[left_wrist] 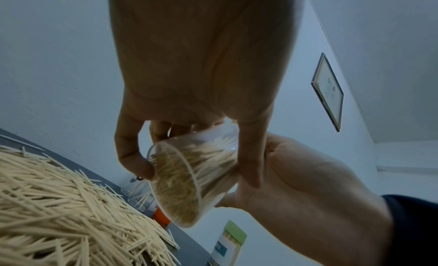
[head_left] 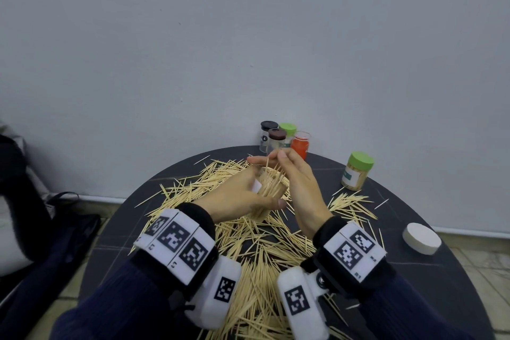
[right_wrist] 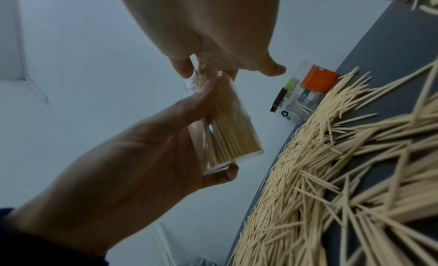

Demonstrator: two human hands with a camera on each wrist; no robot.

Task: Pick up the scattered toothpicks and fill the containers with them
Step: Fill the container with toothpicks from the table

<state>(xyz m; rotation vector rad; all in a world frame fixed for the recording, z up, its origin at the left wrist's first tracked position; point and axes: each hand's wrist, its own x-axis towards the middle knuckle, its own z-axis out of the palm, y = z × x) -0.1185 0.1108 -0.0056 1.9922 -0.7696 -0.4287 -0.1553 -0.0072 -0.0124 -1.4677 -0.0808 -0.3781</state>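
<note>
The left hand (head_left: pixel 242 196) is curled round a clear plastic cylindrical jar (left_wrist: pixel 189 176), packed nearly full of pale wooden toothpicks, and holds it tilted above the round dark grey table (head_left: pixel 414 270), over the far part of the heap of scattered toothpicks (head_left: pixel 256 251). The right hand (head_left: pixel 298 188) sits at the jar's mouth, its fingertips (head_left: pixel 281 154) pinching a small bundle of sticks that point down into the opening. The filling step looks to be in hand, and this jar close to done. The next move likely calls for letting the bundle slide in lengthwise, straight alongside the packed sticks, so none jam across the mouth. The white round lid (head_left: pixel 421 238) lying to the right of the heap may belong to this jar. Beyond the heap, against the wall, stand more capped containers (head_left: pixel 278 136).
</note>
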